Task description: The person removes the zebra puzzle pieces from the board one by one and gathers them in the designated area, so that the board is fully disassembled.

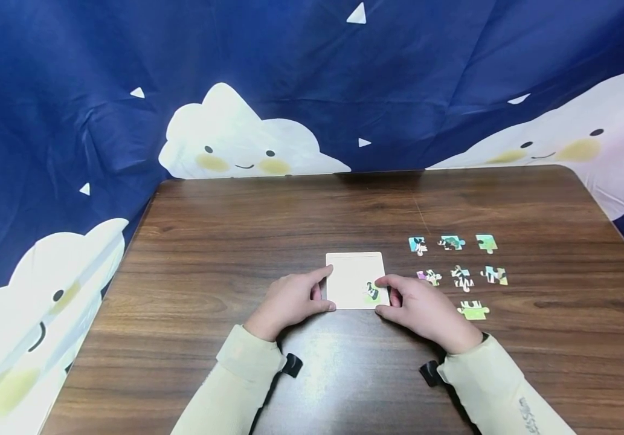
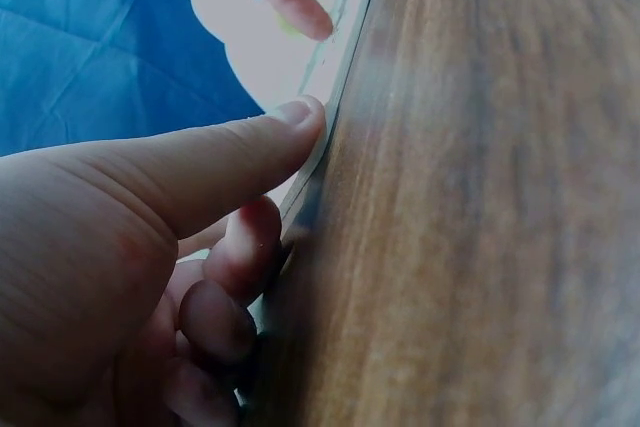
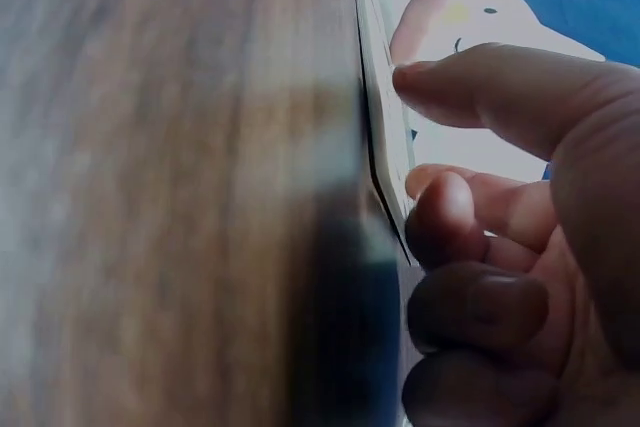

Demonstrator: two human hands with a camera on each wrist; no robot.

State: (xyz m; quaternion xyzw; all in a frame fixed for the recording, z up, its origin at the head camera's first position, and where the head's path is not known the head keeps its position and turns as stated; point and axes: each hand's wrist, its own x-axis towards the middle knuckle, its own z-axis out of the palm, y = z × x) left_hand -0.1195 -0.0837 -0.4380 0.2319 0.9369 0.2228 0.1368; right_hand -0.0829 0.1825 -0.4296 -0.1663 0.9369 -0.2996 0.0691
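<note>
A white square puzzle tray (image 1: 348, 279) lies flat on the table in the head view. One puzzle piece (image 1: 371, 292) with a black-and-white animal on green sits in its lower right corner. My left hand (image 1: 292, 299) holds the tray's left side, thumb at the lower corner and index finger higher up the edge. At the right side, my right hand (image 1: 424, 306) grips the tray, its index fingertip beside the piece and its thumb at the corner. Both wrist views show the thumb (image 2: 245, 157) over the tray rim, with the other fingers curled alongside.
Several loose puzzle pieces (image 1: 462, 278) lie in rows to the right of the tray, close beyond my right hand. The brown wooden table (image 1: 208, 241) extends around them. Behind it hangs a dark blue curtain (image 1: 290, 54) with white clouds.
</note>
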